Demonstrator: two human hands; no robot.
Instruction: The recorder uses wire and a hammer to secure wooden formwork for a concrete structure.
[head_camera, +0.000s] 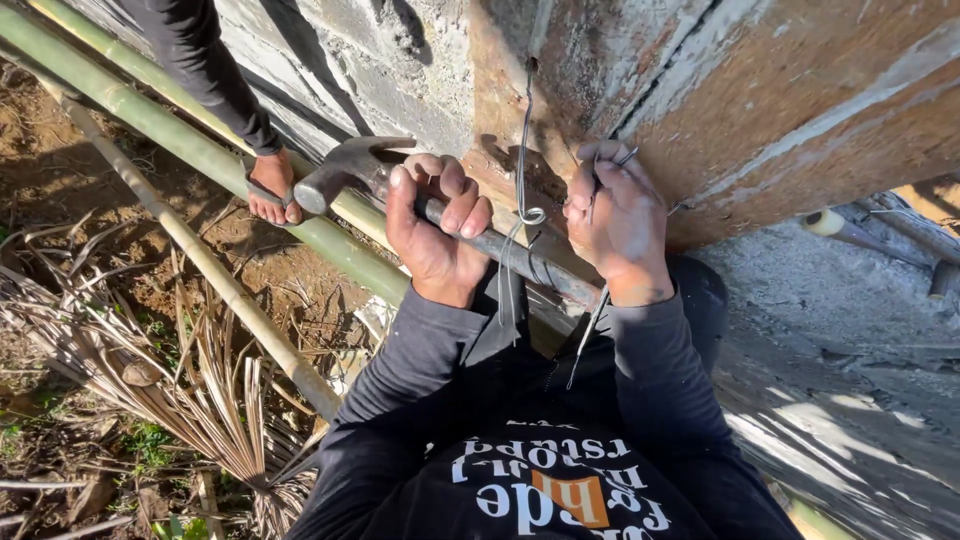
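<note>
My left hand (432, 225) grips the dark handle of a steel claw hammer (345, 168), whose head points left against the wall. A thin steel wire (522, 165) hangs down the wooden formwork board (780, 110) and ends in a small loop near the hammer handle. My right hand (617, 222) is closed on wire ends against the board's lower edge; a loose wire tail runs down below my wrist. Both arms wear dark long sleeves.
Green bamboo poles (190, 150) run diagonally along a grey block wall (340, 60). Another person's bare foot (270, 188) and dark trouser leg stand on a pole at upper left. Dry palm leaves and soil (120, 330) lie left; grey concrete (850, 330) lies right.
</note>
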